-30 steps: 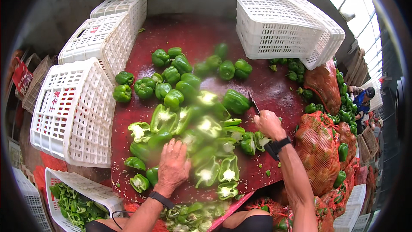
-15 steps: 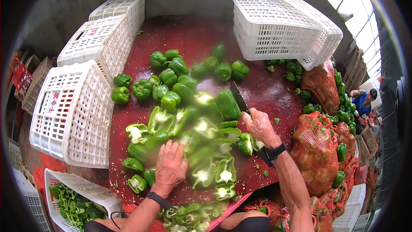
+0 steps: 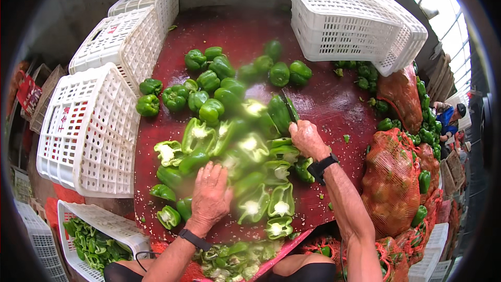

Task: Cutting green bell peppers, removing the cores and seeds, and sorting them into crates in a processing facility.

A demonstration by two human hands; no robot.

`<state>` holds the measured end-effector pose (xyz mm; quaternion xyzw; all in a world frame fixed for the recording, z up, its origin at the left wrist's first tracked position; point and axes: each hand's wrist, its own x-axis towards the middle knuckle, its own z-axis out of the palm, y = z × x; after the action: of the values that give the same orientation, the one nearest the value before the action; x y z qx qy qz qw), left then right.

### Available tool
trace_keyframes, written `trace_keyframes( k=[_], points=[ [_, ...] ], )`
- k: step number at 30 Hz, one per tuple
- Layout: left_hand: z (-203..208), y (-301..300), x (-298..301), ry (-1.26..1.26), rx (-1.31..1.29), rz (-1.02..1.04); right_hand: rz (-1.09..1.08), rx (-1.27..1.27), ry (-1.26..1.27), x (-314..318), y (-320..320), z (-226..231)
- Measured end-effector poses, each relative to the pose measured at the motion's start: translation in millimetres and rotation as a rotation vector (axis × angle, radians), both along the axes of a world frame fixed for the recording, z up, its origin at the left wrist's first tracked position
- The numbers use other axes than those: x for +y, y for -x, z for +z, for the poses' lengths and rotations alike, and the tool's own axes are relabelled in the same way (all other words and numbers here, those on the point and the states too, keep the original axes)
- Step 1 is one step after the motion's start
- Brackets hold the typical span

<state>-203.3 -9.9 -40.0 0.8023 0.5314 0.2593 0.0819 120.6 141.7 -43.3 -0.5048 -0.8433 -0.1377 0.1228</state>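
My right hand is closed around the handle of a knife. Its dark blade points away from me, against the right side of a large green bell pepper. My left hand lies with its fingers stretched out over cut green peppers at the near left, gripping nothing. Halved peppers with pale seed cores, such as one pepper half, are spread between my hands. Whole green bell peppers sit beyond them on the red table. A hazy blur covers the middle of the view.
White plastic crates line the left side; more crates stand at the far right. Red mesh sacks of peppers crowd the right edge. Cut pieces fill a crate at lower left; scraps lie by my legs. A person is at far right.
The knife blade has shifted left to the large pepper, and my right hand has moved slightly left with it. My left hand stays over the cut peppers. The whole view has shifted a little.
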Motion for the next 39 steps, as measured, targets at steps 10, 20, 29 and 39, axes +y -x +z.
trace_keyframes(
  k=[10, 20, 29, 39],
  points=[
    [6, 5, -1, 0.001, -0.007, -0.010, -0.193, -0.069, 0.255, -2, 31, 22],
    [14, 3, 0, -0.029, -0.027, -0.022, -0.491, 0.243, 0.568, 6, 30, 38],
    [-2, 4, -3, -0.072, 0.016, 0.005, -0.535, 0.340, 0.581, -25, 18, 4],
    [-1, -1, -2, -0.070, 0.011, 0.006, -0.295, 0.237, 0.446, -32, -10, 3]
  ],
)
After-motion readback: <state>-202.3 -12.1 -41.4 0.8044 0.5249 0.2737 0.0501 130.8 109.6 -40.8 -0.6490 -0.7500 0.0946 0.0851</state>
